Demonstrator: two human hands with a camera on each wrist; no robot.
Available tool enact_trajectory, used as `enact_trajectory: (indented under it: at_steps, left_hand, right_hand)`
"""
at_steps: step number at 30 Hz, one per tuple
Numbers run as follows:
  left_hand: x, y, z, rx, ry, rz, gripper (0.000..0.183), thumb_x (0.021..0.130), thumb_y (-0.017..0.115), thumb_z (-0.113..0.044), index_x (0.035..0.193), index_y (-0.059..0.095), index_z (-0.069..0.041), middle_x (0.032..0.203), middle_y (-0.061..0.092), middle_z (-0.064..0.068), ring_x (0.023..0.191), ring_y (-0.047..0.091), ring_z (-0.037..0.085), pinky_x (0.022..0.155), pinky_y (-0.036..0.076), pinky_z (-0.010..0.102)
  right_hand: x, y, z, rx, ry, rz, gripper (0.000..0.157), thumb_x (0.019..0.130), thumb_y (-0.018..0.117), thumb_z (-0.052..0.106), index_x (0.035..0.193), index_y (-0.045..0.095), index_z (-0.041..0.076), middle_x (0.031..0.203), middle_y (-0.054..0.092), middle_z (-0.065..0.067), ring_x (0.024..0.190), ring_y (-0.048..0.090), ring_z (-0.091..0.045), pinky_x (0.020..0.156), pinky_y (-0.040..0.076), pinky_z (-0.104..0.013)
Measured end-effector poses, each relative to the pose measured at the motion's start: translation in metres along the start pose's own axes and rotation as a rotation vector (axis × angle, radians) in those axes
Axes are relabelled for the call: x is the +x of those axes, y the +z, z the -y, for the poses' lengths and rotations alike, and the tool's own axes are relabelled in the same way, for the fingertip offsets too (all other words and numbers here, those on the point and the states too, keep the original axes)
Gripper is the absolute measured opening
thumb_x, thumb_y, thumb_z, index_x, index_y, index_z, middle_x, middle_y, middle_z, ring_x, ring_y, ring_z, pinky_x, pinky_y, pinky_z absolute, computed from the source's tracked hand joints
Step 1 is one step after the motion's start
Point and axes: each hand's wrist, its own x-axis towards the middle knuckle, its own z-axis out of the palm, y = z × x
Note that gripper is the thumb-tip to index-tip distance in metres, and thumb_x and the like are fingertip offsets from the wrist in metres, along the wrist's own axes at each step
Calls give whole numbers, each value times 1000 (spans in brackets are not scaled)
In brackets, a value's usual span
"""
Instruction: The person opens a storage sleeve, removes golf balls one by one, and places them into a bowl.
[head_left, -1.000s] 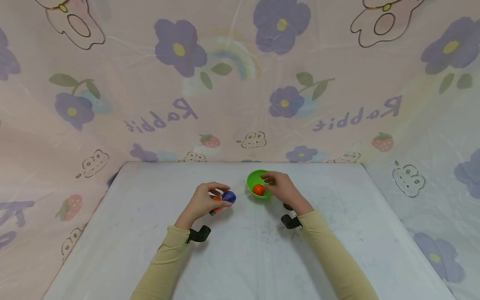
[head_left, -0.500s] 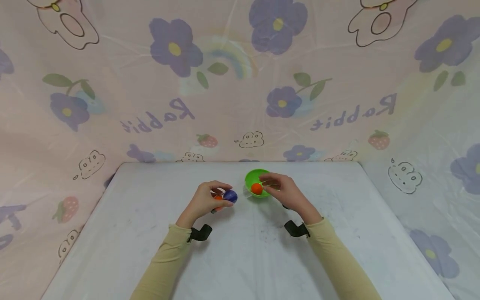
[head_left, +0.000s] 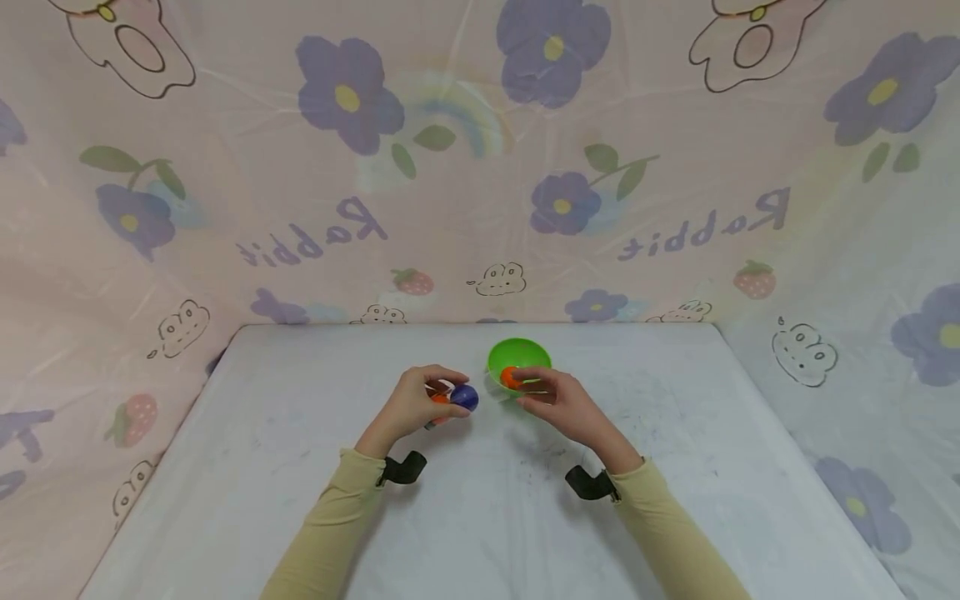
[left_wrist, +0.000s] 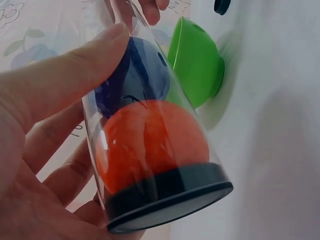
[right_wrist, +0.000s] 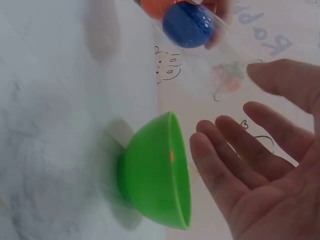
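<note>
My left hand [head_left: 415,408] grips a clear tube with a black base [left_wrist: 170,197], tilted so that its far end points right. Inside it an orange ball [left_wrist: 152,142] lies against the base, and a blue ball [left_wrist: 135,75] sits beyond it. The green bowl [right_wrist: 150,172] stands upright on the table, to the right of the tube. In it rests another orange ball [head_left: 511,377], partly covered by the right fingertips in the head view. My right hand [head_left: 566,406] hovers by the bowl's near rim, thumb apart from loosely bent fingers, holding nothing.
The white table [head_left: 480,517] reaches back to a cloth [head_left: 465,208] printed with flowers and rabbits, which also rises along both sides. Dark wrist mounts [head_left: 405,468] stick out from the sleeves.
My right hand has drawn back from over the bowl to its near rim, fingertips lower now. The left hand with the tube has barely shifted. The head view has turned slightly.
</note>
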Motion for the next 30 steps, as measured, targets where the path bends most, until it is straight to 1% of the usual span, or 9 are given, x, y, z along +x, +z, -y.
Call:
enact_trajectory:
  at_steps: [3, 6, 8, 11, 15, 19, 27, 30]
  left_hand:
    - [-1, 2, 0, 11, 11, 8, 47, 66, 89, -20, 109, 72, -13, 109, 65, -2, 91, 60, 21, 76, 52, 34]
    - [-1, 5, 0, 22, 15, 18, 46, 66, 90, -21, 108, 73, -16, 108, 65, -3, 90, 60, 20, 77, 52, 34]
    - [-1, 8, 0, 22, 23, 24, 46, 66, 89, -21, 108, 73, -16, 107, 66, -3, 90, 60, 21, 77, 52, 34]
    - [-1, 12, 0, 14, 32, 33, 44, 67, 89, -20, 107, 73, -17, 105, 67, -3, 88, 60, 21, 75, 52, 35]
    - [-1, 18, 1, 10, 33, 46, 42, 67, 89, -17, 106, 73, -17, 105, 67, -4, 87, 60, 20, 74, 52, 34]
    - [-2, 21, 3, 18, 39, 49, 42, 67, 89, -17, 106, 73, -15, 104, 68, -3, 85, 60, 19, 73, 52, 34]
    - [-3, 22, 5, 36, 50, 62, 44, 67, 89, -20, 107, 73, -13, 104, 67, -4, 86, 60, 20, 74, 52, 35]
    - [-3, 21, 5, 57, 47, 76, 46, 67, 89, -21, 109, 72, -11, 104, 67, -4, 87, 60, 19, 77, 52, 35]
  right_hand:
    - [-6, 3, 10, 27, 3, -6, 44, 90, 64, 1, 131, 49, -9, 132, 49, -29, 117, 51, -44, 93, 48, -37]
    - [-7, 5, 7, 67, 3, -16, 48, 89, 65, 1, 132, 47, -11, 134, 48, -29, 119, 50, -43, 95, 45, -42]
    - [-8, 6, 4, 95, 5, -17, 50, 89, 66, 2, 133, 46, -11, 134, 47, -29, 120, 49, -42, 96, 45, -41]
    - [-9, 8, 0, 112, 3, -20, 51, 89, 67, 2, 134, 46, -10, 135, 47, -28, 120, 50, -40, 95, 46, -36]
    - [-11, 10, -5, 118, -3, -23, 51, 89, 67, 2, 134, 46, -10, 134, 47, -28, 119, 50, -43, 92, 48, -30]
    - [-11, 11, -5, 120, -4, -24, 48, 89, 66, 1, 132, 47, -11, 132, 48, -30, 118, 49, -47, 92, 48, -30]
    - [-12, 12, -6, 77, -4, -26, 45, 89, 65, -1, 130, 50, -11, 128, 54, -24, 116, 52, -45, 91, 48, -29]
    - [-13, 13, -7, 83, 0, -16, 45, 89, 65, -1, 130, 50, -10, 128, 54, -24, 116, 52, -46, 90, 49, -30]
